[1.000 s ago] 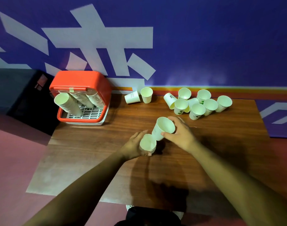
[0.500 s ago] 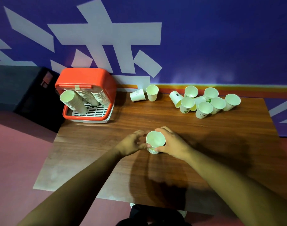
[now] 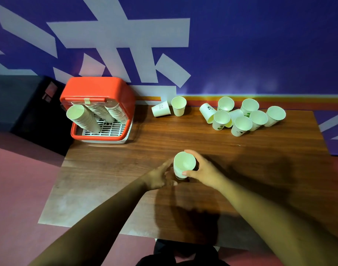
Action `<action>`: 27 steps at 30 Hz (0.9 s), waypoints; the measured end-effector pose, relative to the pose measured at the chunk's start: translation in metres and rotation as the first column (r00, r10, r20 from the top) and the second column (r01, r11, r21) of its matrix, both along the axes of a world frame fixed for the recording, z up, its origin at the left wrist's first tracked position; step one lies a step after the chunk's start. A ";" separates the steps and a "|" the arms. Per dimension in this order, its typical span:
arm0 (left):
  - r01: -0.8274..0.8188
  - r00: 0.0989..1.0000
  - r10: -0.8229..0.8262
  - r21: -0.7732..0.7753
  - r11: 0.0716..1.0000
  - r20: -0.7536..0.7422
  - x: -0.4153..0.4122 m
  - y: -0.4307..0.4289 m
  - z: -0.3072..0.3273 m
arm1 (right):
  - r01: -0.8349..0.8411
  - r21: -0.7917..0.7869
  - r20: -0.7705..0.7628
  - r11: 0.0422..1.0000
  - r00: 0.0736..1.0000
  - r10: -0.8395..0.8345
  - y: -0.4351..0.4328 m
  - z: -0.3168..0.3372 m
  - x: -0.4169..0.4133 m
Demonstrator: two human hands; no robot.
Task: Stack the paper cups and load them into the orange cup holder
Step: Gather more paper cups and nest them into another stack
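A short stack of white paper cups [image 3: 184, 164] stands upright on the wooden table [image 3: 110, 169] in front of me. My right hand [image 3: 201, 170] grips it from the right, thumb and fingers curled round its wall. Just to the stack's left, my left hand [image 3: 158, 177] has its fingers stretched out toward the lower part of the stack and grips nothing. The orange cup holder [image 3: 99, 93] sits at the table's far left corner with three leaning stacks of cups [image 3: 83, 119] inside it.
Two loose cups [image 3: 170, 108] sit at the back middle, one lying on its side. A cluster of several cups [image 3: 241, 117] stands at the back right, near the purple wall. A dark box [image 3: 26, 104] is left of the table.
My right hand brought its cup down into the cup my left hand held, making one stack. My left hand has let go and its fingers are now straight beside it.
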State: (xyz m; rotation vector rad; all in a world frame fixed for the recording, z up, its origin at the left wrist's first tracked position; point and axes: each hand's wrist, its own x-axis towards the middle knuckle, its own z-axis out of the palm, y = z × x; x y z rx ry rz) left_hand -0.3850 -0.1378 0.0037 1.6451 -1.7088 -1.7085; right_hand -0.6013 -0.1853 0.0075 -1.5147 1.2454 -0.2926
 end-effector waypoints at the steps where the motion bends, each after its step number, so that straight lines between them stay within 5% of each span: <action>1: -0.010 1.000 0.010 -0.001 1.000 0.010 -0.004 0.000 -0.003 | 0.059 0.037 0.020 0.998 0.998 -0.060 -0.003 -0.002 -0.001; 5: -0.076 0.997 0.077 -0.023 0.997 0.025 -0.023 -0.007 -0.008 | 0.301 0.347 0.080 0.888 0.934 -0.348 -0.011 -0.002 -0.011; 9: -0.131 0.990 0.128 -0.058 0.990 -0.052 -0.035 -0.018 -0.009 | 0.343 0.580 0.143 0.739 0.850 -0.507 -0.016 0.004 -0.027; 14: -0.277 0.940 0.276 0.022 0.961 -0.200 -0.051 -0.044 0.008 | 0.336 0.619 0.203 0.710 0.805 -0.558 -0.040 0.017 -0.043; 17: -0.381 0.884 0.385 0.070 0.922 -0.267 -0.058 -0.064 0.017 | 0.462 0.453 0.128 0.763 0.813 -0.568 -0.067 0.025 -0.061; 20: -0.398 0.869 0.407 0.092 0.913 -0.280 -0.063 -0.081 0.019 | 0.556 0.032 -0.046 0.830 0.831 -0.555 -0.099 0.016 -0.083; 23: -0.382 0.883 0.391 0.086 0.920 -0.260 -0.069 -0.096 0.020 | 0.430 -0.335 -0.242 0.838 0.820 -0.518 -0.129 0.003 -0.106; 27: -0.379 0.890 0.387 0.080 0.922 -0.241 -0.079 -0.110 0.016 | 0.231 -0.450 -0.476 0.863 0.755 -0.451 -0.160 -0.018 -0.123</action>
